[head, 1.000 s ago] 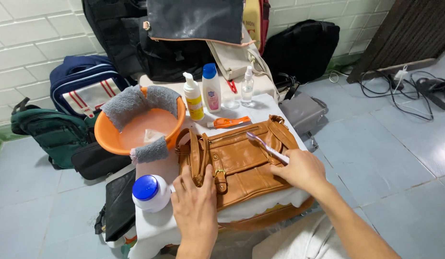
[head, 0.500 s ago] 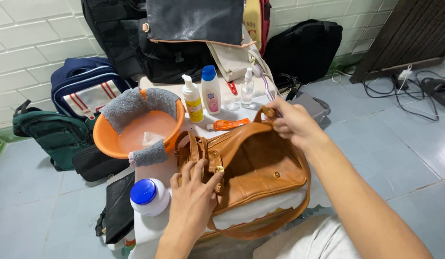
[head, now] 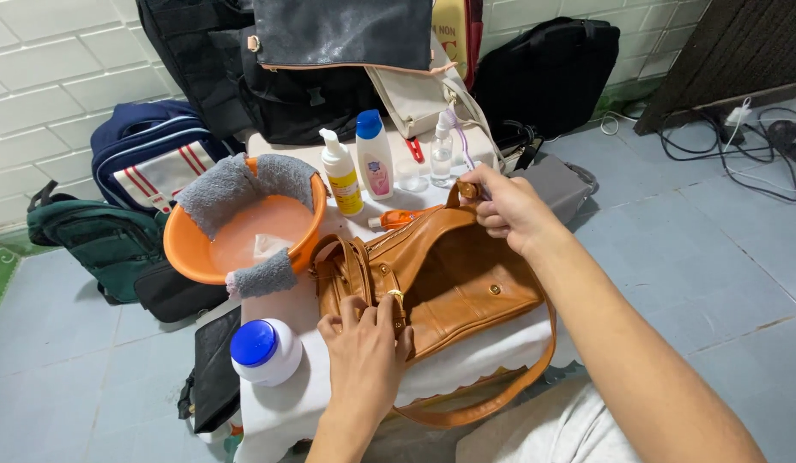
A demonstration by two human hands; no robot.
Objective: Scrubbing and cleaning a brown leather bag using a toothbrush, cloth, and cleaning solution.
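Two hands work on one tan leather handbag (head: 449, 283), which lies across a small white table (head: 286, 403), its long strap (head: 509, 390) looping off the near edge. The bag looks soft and pliant, likely light, with a smooth skin that may slide under the fingers; the firm spots to take hold of seem to be the strap rings and the buckled front.

The right hand (head: 509, 206) pinches the far upper corner by the strap ring, lifting that end, with a slim pale brush handle (head: 456, 133) sticking up from the fist. The left hand (head: 364, 343) presses flat on the near front by the buckle (head: 395, 297), fingers spread, gripping nothing.

Beside the bag sit an orange basin (head: 244, 244) draped with grey cloths, and a blue-capped white jar (head: 265, 350).
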